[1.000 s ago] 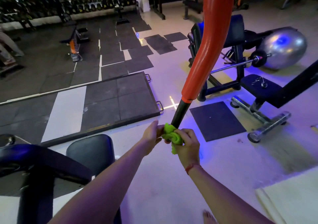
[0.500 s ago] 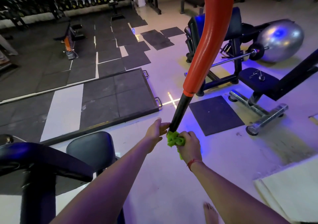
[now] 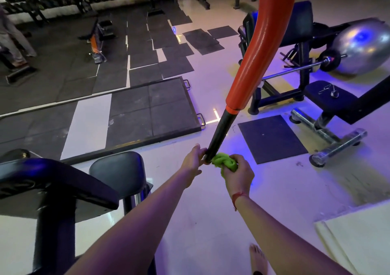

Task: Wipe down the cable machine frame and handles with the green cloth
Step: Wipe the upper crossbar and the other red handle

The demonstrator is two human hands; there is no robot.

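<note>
A curved orange bar [image 3: 259, 48] hangs down from the top and ends in a black handle [image 3: 219, 135]. My left hand [image 3: 193, 161] grips the lowest tip of that black handle. My right hand [image 3: 238, 175] holds the bunched green cloth [image 3: 224, 162], which sits against the handle's end, just right of my left hand. Part of the cloth is hidden inside my right fist.
A black padded seat and pad [image 3: 118, 171] of the machine stand at lower left. A bench [image 3: 329, 97] and a barbell [image 3: 295, 70] stand to the right, with a silver exercise ball [image 3: 363, 46] behind. Dark floor mats [image 3: 147, 110] lie ahead. My bare foot [image 3: 258, 260] is below.
My right hand has slid the green cloth down off the handle's end, baring the black tip. My left hand has closed round that tip.
</note>
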